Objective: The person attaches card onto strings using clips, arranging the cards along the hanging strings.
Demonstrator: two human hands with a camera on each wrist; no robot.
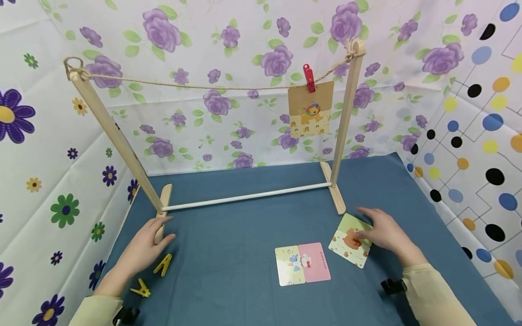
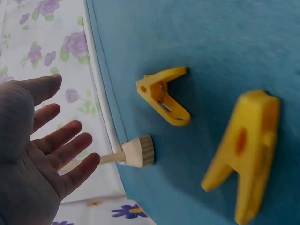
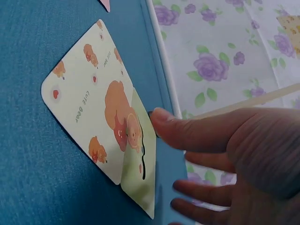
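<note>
Green-and-cream card is found on the right side of the blue cloth-covered bench, set askew, with rounded corners and printed brown bears; its two halves are seen to meet at a crease, slightly angled. The right hand is spread beside it, thumb extended over the green half — contact cannot be confirmed. A pink-and-yellow card is laid nearby. The left hand is likewise spread, fingers parted, near two smooth, angular yellow clips. Behind, rough twisted twine is tied between two squared wooden posts, joined low down by a slim white rod — a tan card printed with a lion is clamped to the twine by a red clip.
</note>
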